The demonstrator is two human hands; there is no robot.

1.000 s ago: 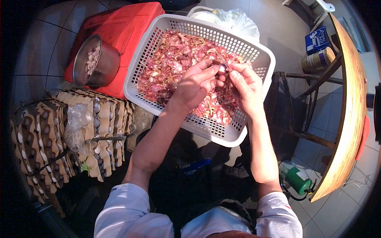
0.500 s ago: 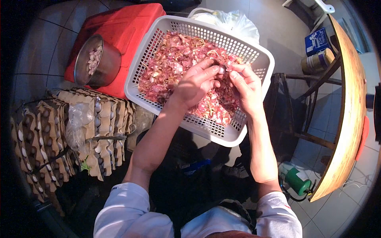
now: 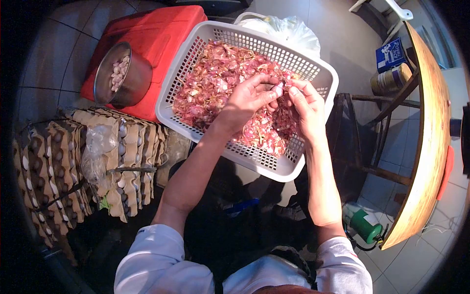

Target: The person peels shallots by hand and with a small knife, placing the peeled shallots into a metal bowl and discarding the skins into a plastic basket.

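A grey plastic basket (image 3: 320,73) holds a heap of reddish-pink papery garlic skins and cloves (image 3: 220,73). Above the heap, on its right side, my two hands meet. My left hand (image 3: 247,100) pinches a small pale garlic clove (image 3: 279,90) between thumb and fingers. My right hand (image 3: 306,100) is closed at the same clove, its thumb and fingertips pressed together on what looks like a bit of skin. The fingers partly hide the clove.
A metal pot (image 3: 139,78) with pale cloves stands on a red box (image 3: 166,29) at left. Stacked egg trays (image 3: 127,166) sit below it. A plastic bag (image 3: 293,34) lies behind the basket. To the right are a wooden tabletop (image 3: 421,147) and a green canister (image 3: 366,225).
Both hands stay together over the basket, with small finger movements. The pale clove shows more clearly between the fingertips now. The view has shifted very slightly.
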